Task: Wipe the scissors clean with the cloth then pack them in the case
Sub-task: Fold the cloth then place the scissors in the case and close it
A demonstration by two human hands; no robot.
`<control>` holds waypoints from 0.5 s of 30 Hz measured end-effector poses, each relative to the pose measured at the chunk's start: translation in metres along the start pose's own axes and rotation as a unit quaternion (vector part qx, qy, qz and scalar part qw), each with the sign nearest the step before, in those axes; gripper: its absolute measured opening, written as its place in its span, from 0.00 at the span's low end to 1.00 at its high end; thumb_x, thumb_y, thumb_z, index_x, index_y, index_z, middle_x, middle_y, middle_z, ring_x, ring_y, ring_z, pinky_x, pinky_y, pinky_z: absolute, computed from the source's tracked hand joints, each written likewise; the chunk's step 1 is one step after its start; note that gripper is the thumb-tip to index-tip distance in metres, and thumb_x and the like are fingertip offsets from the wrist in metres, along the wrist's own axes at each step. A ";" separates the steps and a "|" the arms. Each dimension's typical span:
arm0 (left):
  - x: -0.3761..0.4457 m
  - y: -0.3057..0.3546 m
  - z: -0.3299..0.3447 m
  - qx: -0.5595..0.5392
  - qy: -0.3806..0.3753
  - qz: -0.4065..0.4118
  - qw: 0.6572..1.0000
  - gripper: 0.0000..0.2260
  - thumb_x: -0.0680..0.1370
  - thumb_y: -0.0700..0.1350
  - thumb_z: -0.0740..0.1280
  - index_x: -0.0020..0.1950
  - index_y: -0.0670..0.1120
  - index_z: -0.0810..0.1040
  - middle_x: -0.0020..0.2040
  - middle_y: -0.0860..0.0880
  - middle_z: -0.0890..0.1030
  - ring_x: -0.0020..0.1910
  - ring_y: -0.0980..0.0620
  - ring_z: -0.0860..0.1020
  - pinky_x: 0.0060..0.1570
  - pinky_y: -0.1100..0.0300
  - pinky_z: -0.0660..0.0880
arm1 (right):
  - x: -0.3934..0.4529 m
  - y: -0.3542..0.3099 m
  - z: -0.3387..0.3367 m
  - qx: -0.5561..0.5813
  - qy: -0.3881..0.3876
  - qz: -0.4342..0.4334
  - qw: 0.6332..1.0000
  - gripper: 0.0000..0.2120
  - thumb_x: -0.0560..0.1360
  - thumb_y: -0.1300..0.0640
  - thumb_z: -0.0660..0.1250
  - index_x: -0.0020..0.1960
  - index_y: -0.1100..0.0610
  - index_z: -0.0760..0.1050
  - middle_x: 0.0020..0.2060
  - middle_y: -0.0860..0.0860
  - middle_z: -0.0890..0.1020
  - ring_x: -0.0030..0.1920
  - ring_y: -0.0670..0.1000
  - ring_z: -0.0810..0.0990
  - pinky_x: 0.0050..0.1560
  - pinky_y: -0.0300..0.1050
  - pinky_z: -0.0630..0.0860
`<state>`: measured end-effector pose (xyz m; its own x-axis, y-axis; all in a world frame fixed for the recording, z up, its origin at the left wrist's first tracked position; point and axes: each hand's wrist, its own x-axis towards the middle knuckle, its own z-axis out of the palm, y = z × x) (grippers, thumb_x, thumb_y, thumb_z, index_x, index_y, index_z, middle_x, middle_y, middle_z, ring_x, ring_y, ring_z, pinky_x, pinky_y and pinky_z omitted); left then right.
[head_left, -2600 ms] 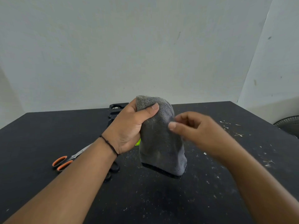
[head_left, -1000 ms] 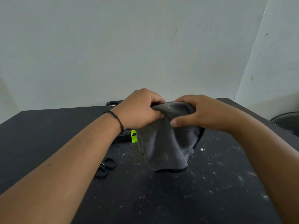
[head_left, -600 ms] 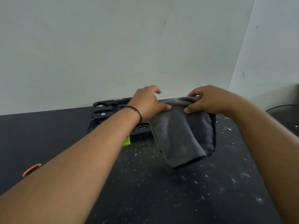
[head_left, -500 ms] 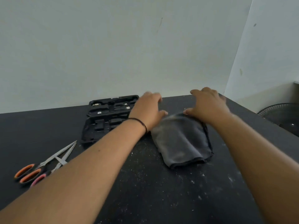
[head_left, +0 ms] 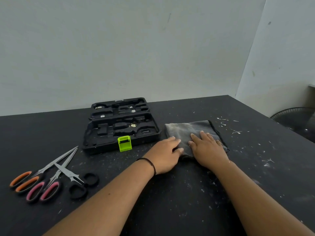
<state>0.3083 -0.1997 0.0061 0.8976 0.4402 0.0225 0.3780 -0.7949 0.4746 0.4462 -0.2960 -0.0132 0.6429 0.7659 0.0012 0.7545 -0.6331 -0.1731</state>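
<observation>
A folded grey cloth (head_left: 185, 130) lies flat on the black table, right of the case. My right hand (head_left: 207, 149) rests flat on its near half, fingers straight. Beside it, my left hand (head_left: 166, 155) lies with its fingertips on the cloth's left edge. An open black case (head_left: 119, 128) with moulded slots and a green latch (head_left: 125, 143) sits at the back centre. Three pairs of scissors lie at the front left: orange-handled (head_left: 25, 180), pink-handled (head_left: 43, 191) and black-handled (head_left: 80, 184). Neither hand holds any of them.
The black table (head_left: 170, 201) is speckled with white dust and scraps, most thickly at the right (head_left: 236, 132). A pale wall stands behind it. A dark fan (head_left: 296, 120) sits beyond the table's right edge.
Both hands held the cloth in the air and folded it, then lowered it to the table right of the case. They now lie flat on it. The view tilted down, showing the scissors.
</observation>
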 end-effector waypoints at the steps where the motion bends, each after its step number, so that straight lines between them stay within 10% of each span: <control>1: -0.004 -0.001 -0.003 -0.003 0.012 0.010 1.000 0.22 0.81 0.52 0.60 0.74 0.49 0.65 0.76 0.50 0.62 0.75 0.54 0.59 0.71 0.62 0.54 | 0.001 -0.001 0.001 -0.010 0.008 0.000 1.000 0.23 0.82 0.45 0.45 0.75 0.50 0.58 0.75 0.56 0.58 0.76 0.56 0.53 0.72 0.59 0.54; 8: -0.065 -0.021 -0.052 -0.022 0.150 0.012 0.988 0.08 0.78 0.49 0.64 0.50 0.50 0.82 0.45 0.53 0.83 0.41 0.57 0.79 0.45 0.60 0.77 | -0.037 -0.068 -0.020 0.022 0.175 -0.078 0.981 0.13 0.78 0.49 0.57 0.51 0.55 0.77 0.51 0.52 0.78 0.54 0.55 0.75 0.55 0.51 0.68; 15: -0.158 -0.097 -0.092 0.019 0.247 -0.136 0.959 0.04 0.77 0.47 0.66 0.43 0.52 0.79 0.37 0.55 0.80 0.36 0.59 0.77 0.35 0.68 0.69 | -0.083 -0.186 0.001 0.118 0.058 -0.225 0.965 0.15 0.76 0.47 0.62 0.54 0.57 0.79 0.52 0.53 0.79 0.55 0.55 0.76 0.58 0.51 0.72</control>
<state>0.1091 -0.1538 0.0374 0.5514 0.7704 0.3199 0.5995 -0.6327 0.4902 0.2528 -0.2417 0.0181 0.2771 0.9310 0.2374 0.9189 -0.1846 -0.3485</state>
